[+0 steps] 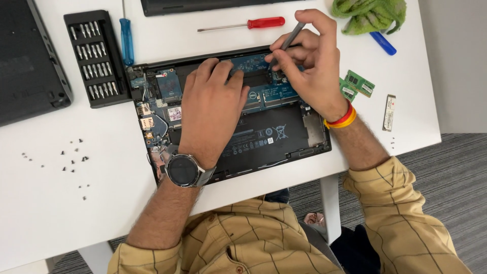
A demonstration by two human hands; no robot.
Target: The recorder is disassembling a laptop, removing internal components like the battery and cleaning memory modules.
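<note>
Near the upper middle of the frame, the right hand pinches a slim grey tool, its long axis slanting from upper right down to lower left, tip hidden behind the fingers over the blue circuit board. It works inside the opened laptop, which lies with its long side left to right across the white table. The left hand rests flat and empty on the internals, fingers spread, covering part of the board. Beyond lie a red-handled screwdriver, a blue-handled screwdriver, a bit set, loose screws, green memory modules and a green cloth, cut off by the top edge.
</note>
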